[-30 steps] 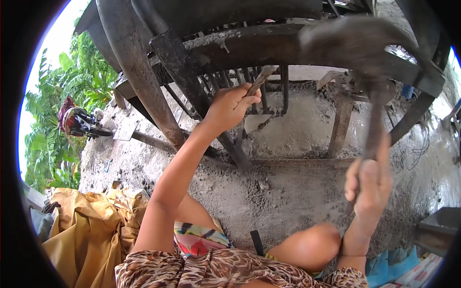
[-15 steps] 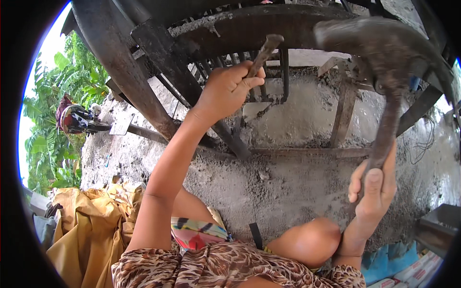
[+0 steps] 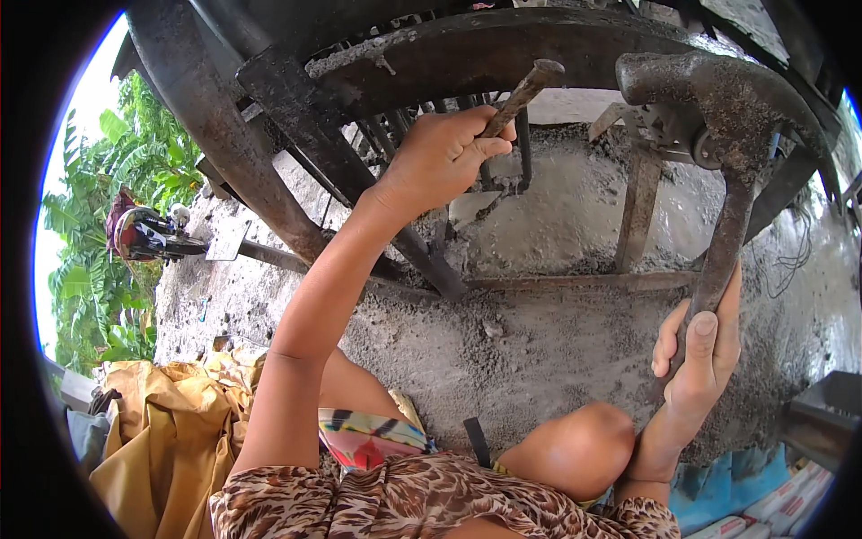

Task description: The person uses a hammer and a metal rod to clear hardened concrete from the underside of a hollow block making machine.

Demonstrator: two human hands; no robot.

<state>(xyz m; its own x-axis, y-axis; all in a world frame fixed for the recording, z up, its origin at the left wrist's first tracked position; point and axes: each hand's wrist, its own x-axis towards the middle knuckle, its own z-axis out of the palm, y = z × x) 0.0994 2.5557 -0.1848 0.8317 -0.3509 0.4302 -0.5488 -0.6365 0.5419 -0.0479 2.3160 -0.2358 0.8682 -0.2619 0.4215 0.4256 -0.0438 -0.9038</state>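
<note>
left grip (image 3: 442,163) closed round metal rod (image 3: 528,92); rod shifted rightward; right grip (image 3: 705,359) wrapped round hammer (image 3: 740,166)

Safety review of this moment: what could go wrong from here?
1. The left hand is bare, close below the exposed end of the metal rod; a stray blow from the claw hammer could catch its fingers.
2. The right hand is bare too, its thumb lying along the handle, so the hammer might twist or slip on impact.
3. The bare knee could be hit by flying debris.
</note>
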